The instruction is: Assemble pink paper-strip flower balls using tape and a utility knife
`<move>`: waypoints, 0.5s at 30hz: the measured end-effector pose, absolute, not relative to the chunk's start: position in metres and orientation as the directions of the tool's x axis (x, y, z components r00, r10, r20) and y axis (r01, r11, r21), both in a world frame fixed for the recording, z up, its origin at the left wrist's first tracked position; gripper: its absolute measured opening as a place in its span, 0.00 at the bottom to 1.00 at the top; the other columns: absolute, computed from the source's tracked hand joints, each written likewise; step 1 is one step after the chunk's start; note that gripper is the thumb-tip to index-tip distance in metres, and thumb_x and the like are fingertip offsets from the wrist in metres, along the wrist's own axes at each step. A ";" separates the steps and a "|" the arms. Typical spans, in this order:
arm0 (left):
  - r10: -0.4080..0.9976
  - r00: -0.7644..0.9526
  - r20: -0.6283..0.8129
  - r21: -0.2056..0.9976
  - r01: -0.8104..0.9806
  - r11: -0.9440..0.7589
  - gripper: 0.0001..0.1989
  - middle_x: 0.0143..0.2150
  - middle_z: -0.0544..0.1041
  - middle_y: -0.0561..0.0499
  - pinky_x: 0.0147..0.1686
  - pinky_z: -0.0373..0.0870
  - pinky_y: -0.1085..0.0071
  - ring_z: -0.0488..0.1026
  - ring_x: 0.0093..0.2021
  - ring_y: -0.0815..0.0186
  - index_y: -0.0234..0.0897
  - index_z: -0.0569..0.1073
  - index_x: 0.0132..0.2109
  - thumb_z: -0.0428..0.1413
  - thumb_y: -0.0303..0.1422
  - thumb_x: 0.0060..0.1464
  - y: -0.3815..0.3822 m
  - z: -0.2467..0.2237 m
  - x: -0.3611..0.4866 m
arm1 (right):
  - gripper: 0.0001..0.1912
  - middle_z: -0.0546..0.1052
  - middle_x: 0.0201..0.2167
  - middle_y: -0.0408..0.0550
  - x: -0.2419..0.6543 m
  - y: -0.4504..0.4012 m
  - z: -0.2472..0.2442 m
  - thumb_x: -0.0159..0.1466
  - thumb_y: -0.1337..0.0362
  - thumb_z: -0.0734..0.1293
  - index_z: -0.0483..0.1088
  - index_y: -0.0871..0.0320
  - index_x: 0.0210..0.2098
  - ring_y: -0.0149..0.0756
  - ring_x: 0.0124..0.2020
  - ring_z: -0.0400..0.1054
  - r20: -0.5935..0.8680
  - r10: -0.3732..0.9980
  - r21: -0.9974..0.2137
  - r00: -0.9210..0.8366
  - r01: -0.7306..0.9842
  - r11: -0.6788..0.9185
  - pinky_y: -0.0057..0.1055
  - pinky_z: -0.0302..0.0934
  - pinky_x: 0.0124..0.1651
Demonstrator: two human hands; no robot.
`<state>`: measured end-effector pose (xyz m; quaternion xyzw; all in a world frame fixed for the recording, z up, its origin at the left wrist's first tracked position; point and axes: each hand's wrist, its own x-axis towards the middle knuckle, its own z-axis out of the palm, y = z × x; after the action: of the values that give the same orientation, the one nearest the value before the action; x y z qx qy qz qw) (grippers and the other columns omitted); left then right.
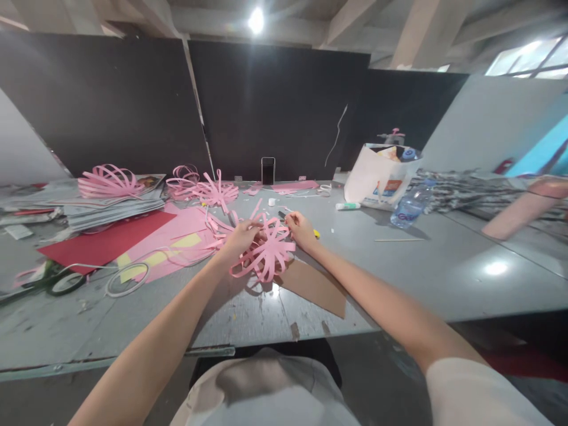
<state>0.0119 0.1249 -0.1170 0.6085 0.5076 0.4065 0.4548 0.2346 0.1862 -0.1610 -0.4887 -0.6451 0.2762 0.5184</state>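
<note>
Paper flower [270, 248] of looped pink strips sat at the table's [368, 284] middle, the left hand [244, 236] closed narrowly on its side. Just beyond its other side, the right hand [302, 229] was drawn narrow near a dark object [283, 215]; its grip was unclear.

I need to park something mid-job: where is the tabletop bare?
Bare: a broad patch right of the right forearm, in front of the thin stick; a smaller, lightly littered one between the scissors and left forearm. Crowded: around the left hand and right hand, by the pink loops and cardboard; also back left, with newspapers.
</note>
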 end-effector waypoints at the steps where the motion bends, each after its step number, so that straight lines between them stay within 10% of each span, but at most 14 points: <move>1: 0.984 0.177 0.020 0.967 0.247 -0.064 0.15 0.38 0.84 0.44 0.32 0.73 0.68 0.81 0.35 0.58 0.37 0.78 0.49 0.53 0.35 0.57 0.128 -0.117 0.008 | 0.15 0.76 0.29 0.45 0.235 0.186 -0.161 0.67 0.50 0.64 0.70 0.55 0.35 0.34 0.25 0.64 0.407 0.913 -0.857 0.016 0.351 0.376 0.31 0.59 0.29; 9: 0.964 -0.057 0.259 0.776 0.607 -0.173 0.13 0.35 0.84 0.45 0.33 0.71 0.68 0.78 0.33 0.59 0.37 0.80 0.38 0.51 0.34 0.55 0.156 -0.119 -0.042 | 0.15 0.78 0.31 0.47 0.236 0.189 -0.162 0.67 0.50 0.64 0.71 0.55 0.34 0.38 0.33 0.68 0.450 0.893 -0.834 0.022 0.368 0.411 0.33 0.61 0.38; 15: 0.914 -0.159 0.374 0.457 0.889 -0.032 0.13 0.42 0.83 0.36 0.54 0.68 0.53 0.76 0.48 0.45 0.35 0.82 0.40 0.53 0.31 0.53 0.171 -0.133 -0.084 | 0.14 0.78 0.32 0.48 0.236 0.189 -0.163 0.68 0.51 0.63 0.71 0.54 0.35 0.40 0.33 0.69 0.459 0.888 -0.833 0.017 0.356 0.424 0.34 0.61 0.39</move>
<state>-0.0843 0.1712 -0.1331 0.6481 0.6953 0.3099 0.0202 0.2364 0.1888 -0.1632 -0.4750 -0.6547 0.2502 0.5321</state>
